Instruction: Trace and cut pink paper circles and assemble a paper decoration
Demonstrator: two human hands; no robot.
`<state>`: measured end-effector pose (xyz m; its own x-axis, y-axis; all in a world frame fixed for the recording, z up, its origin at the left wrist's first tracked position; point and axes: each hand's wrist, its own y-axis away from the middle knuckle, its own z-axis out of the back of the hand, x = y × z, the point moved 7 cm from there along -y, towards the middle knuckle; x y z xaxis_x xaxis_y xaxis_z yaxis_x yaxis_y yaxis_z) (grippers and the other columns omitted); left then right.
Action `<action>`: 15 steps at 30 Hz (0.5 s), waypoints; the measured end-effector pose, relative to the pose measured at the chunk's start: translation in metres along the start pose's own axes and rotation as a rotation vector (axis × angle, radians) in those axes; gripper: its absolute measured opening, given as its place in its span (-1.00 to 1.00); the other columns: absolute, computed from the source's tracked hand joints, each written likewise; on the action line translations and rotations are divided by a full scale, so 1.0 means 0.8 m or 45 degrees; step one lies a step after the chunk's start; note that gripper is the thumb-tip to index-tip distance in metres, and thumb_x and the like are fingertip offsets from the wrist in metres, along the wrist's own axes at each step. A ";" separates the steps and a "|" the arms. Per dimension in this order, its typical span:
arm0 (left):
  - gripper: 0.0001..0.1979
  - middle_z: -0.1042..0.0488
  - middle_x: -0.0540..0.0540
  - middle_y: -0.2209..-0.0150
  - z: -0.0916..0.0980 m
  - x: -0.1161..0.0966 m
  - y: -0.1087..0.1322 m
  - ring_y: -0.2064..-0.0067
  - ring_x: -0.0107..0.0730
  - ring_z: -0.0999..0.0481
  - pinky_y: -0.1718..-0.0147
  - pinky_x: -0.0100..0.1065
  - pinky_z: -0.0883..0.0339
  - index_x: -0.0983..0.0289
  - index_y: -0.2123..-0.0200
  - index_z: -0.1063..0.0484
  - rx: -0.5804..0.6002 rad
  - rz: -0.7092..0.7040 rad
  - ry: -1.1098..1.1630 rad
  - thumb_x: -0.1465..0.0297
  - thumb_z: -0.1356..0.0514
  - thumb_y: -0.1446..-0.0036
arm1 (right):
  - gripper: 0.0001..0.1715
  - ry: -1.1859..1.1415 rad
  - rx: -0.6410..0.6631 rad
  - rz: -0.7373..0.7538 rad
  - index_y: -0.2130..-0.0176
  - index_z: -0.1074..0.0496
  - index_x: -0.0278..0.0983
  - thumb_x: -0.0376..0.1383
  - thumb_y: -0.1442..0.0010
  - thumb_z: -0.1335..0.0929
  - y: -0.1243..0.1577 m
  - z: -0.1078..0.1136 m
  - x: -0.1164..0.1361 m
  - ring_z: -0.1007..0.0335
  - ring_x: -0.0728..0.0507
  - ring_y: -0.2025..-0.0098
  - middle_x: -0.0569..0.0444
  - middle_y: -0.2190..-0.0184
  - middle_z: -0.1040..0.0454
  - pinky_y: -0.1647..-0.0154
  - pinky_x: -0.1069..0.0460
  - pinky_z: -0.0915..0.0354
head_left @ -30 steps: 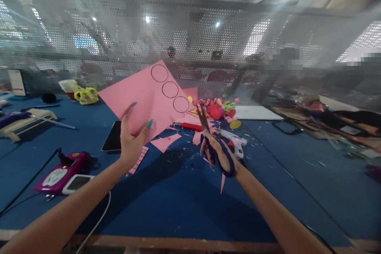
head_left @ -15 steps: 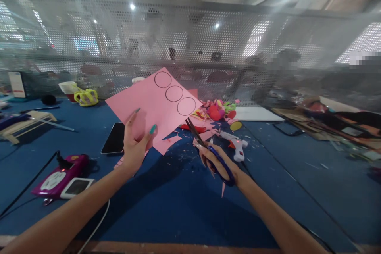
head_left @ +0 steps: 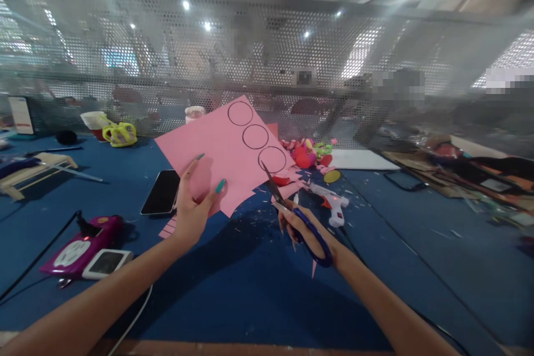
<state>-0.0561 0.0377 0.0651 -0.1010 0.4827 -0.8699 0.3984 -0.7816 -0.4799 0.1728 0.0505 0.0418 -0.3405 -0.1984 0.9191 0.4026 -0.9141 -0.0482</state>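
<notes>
A pink sheet of paper (head_left: 212, 150) is tilted up above the table, with three black circles drawn along its right edge. My left hand (head_left: 192, 211) pinches its lower left part, thumb and a fingertip with green nails on the near face. In my right hand (head_left: 306, 225) is a pair of scissors (head_left: 311, 236) with dark blue handles. One blade lies over the paper's lower right edge, its tip at the lowest circle; the other blade is hard to make out. Some right-hand fingers are hidden behind the handles.
A white glue gun (head_left: 331, 203) lies right of the scissors, near pink scraps and a colourful pile (head_left: 306, 154). Left are a black-screened phone (head_left: 161, 192), a purple power strip (head_left: 85, 247) and a yellow object (head_left: 120, 134). A perforated metal screen (head_left: 267, 55) stands behind.
The pink paper and my left hand have moved right, toward the scissors. The upper blade now overlaps the paper beside the lowest circle, where before its tip was just below the edge.
</notes>
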 end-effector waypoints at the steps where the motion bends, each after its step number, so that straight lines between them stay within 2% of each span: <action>1: -0.40 -0.14 0.04 -0.15 0.001 -0.003 0.001 -0.20 -0.19 -0.07 -0.18 -0.14 0.01 0.07 -0.06 -0.19 -0.011 -0.054 -0.091 0.41 -0.27 0.09 | -0.59 0.004 -0.013 -0.010 0.41 -0.25 -0.26 0.04 -0.11 -0.20 0.000 0.001 0.001 -0.10 0.07 0.68 0.18 0.61 -0.27 0.68 0.12 -0.13; 3: -0.41 -0.19 0.06 -0.12 0.003 -0.006 0.002 -0.18 -0.19 -0.10 -0.17 -0.11 0.02 0.10 -0.07 -0.19 -0.018 -0.130 -0.206 0.40 -0.26 0.08 | -0.56 0.005 -0.028 -0.024 0.42 -0.24 -0.26 0.07 -0.09 -0.20 0.000 0.002 0.002 -0.09 0.06 0.69 0.18 0.62 -0.27 0.68 0.11 -0.13; 7: -0.40 -0.20 0.09 -0.11 0.003 -0.005 0.001 -0.17 -0.18 -0.12 -0.14 -0.12 -0.02 0.12 -0.07 -0.18 -0.009 -0.171 -0.217 0.40 -0.25 0.08 | -0.57 0.029 -0.026 0.007 0.43 -0.24 -0.27 0.05 -0.11 -0.20 0.000 0.002 0.005 -0.10 0.07 0.67 0.19 0.62 -0.24 0.66 0.12 -0.14; 15: -0.39 -0.19 0.10 -0.11 0.003 -0.002 -0.002 -0.15 -0.16 -0.15 -0.11 -0.06 -0.07 0.11 -0.08 -0.16 -0.006 -0.167 -0.312 0.35 -0.26 0.09 | -0.56 -0.003 -0.088 -0.040 0.43 -0.22 -0.28 0.05 -0.07 -0.23 0.004 0.000 0.010 -0.07 0.07 0.68 0.22 0.66 -0.18 0.71 0.14 -0.10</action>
<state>-0.0588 0.0369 0.0671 -0.3692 0.4690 -0.8023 0.3719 -0.7166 -0.5901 0.1716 0.0461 0.0488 -0.3497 -0.1681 0.9216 0.3318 -0.9422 -0.0459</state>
